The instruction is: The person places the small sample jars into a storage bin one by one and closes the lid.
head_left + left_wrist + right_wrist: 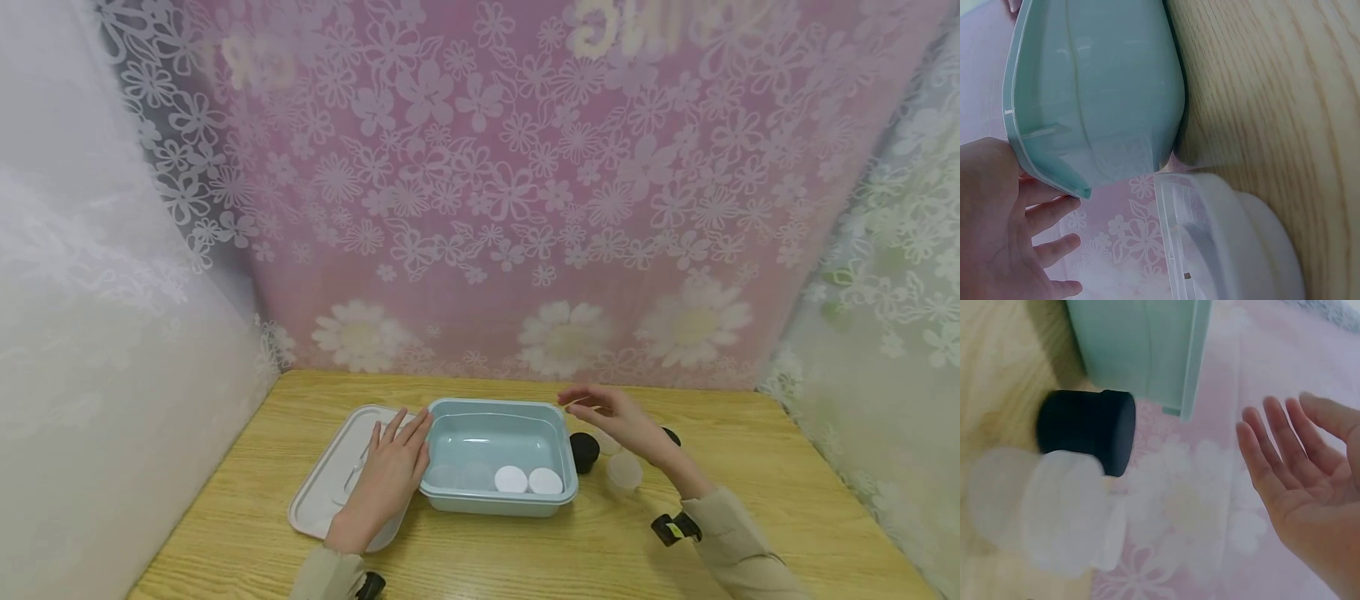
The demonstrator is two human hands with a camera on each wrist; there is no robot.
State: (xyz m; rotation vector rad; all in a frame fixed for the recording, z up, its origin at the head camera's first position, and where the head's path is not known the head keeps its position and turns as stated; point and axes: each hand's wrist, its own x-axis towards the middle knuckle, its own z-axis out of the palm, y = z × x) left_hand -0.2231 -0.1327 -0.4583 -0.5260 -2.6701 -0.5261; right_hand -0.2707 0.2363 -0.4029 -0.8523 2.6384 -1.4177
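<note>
A pale teal plastic box [491,504] stands on the table with two white round pieces [511,479] inside, at its front right. Fainter round shapes show at its front left. My left hand [390,475] lies over a light grey lid [322,500], its straight, spread fingers touching the box's left rim; the left wrist view shows this hand [1004,231] against the rim. Over the box's right back corner hovers my right hand [611,417], fingers loosely bent. In the right wrist view that hand [1310,469] holds nothing. A black jar [584,452] sits beside the box.
Right of the black jar stand translucent round containers [624,472]. Another black piece [671,436] is partly hidden behind the right wrist. A pink flowered curtain [480,250] closes off the table's [510,558] back, with pale sheets [135,333] at both sides.
</note>
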